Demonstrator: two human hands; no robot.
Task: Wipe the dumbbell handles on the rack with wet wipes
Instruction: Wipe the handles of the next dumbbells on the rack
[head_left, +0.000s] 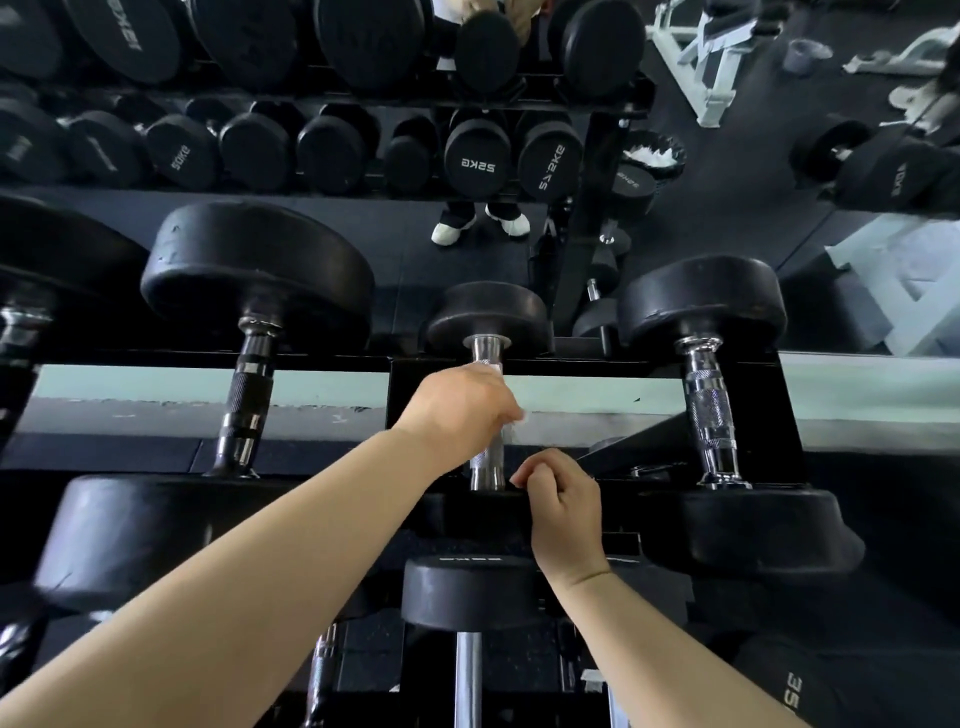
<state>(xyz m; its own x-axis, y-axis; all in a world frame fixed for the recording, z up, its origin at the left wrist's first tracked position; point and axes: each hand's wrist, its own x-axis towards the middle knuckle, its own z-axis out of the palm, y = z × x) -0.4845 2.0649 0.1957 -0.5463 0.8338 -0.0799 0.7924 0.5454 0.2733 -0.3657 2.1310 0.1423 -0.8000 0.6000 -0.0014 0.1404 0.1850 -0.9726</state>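
A small black dumbbell lies on the top rack with its chrome handle (487, 470) pointing away from me. My left hand (457, 408) is wrapped round the middle of that handle, and a bit of white wet wipe (522, 415) shows at its fingers. My right hand (563, 506) hovers just right of the handle's near end, above the near black head (467, 512), with fingers curled; I cannot tell whether it pinches anything. Neighbouring dumbbells have a dark handle (247, 410) to the left and a chrome handle (711, 415) to the right.
The black rack's back rail (597, 366) runs across behind the handles, against a mirror reflecting rows of dumbbells. A lower tier holds another dumbbell (467, 592) with a chrome bar right under my arms. A large dumbbell head (156, 535) sits at the left front.
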